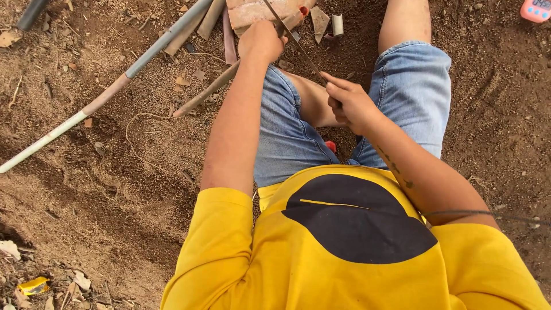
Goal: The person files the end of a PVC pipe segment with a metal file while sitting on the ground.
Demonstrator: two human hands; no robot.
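Note:
I sit on bare soil in denim shorts and a yellow shirt. My left hand [261, 40] is closed in a fist against a reddish brick [247, 12] at the top. A brown stick [206, 90] runs out from under it, down and to the left. My right hand [349, 103], between my knees, pinches the near end of a thin dark metal blade [295, 41]. The blade slants up and left across the brick, just past my left hand. A small orange piece [303, 10] shows by the brick; what it belongs to is hidden.
A long grey and white pipe [109, 92] lies diagonally on the left. A short metal tube [337, 24] and a flat shard [319, 20] lie beside the brick. A pink device [536, 8] sits top right, a red object [331, 146] between my legs, a yellow wrapper [33, 285] bottom left.

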